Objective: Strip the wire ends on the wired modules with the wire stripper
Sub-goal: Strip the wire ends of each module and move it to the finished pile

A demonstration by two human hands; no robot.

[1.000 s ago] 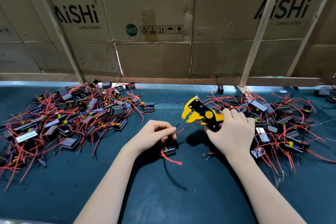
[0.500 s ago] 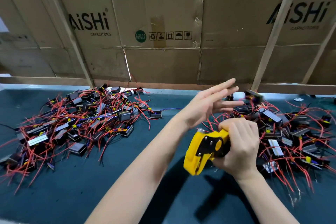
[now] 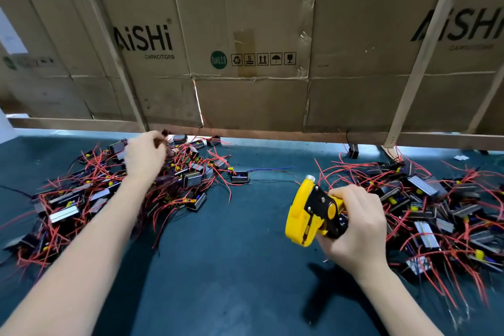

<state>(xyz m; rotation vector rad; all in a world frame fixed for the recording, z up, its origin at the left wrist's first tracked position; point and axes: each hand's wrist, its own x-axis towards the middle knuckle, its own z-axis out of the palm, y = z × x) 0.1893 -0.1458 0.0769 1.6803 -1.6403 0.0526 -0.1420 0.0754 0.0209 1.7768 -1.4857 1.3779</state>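
Head view: two hands, one stripper, two heaps of modules. The left hand (image 3: 146, 154) reaches over the far part of the left heap (image 3: 109, 194), fingers curled down among the red wires; whether they pinch anything I cannot tell (motion blur hides the fingertips). The right hand (image 3: 354, 222) is clamped round the handles of the stripper (image 3: 313, 213), held just above the desk (image 3: 231, 267) with its nose pointing left and up. The right heap (image 3: 436, 204) lies just beside that hand, on its far and right sides. One module (image 3: 240, 178) sits alone between the heaps, trailing a blue wire; another (image 3: 353, 150) stands by the back rail.

The desk is a dark teal mat, smooth and faintly scuffed. Behind it rises a wall of flattened cardboard (image 3: 251, 35) printed "AiSHi CAPACITORS", braced by pale wooden battens (image 3: 425, 43).

The modules are small black blocks, some with ribbed silvery faces and yellow parts. The stripper is yellow plastic with a black metal plate.
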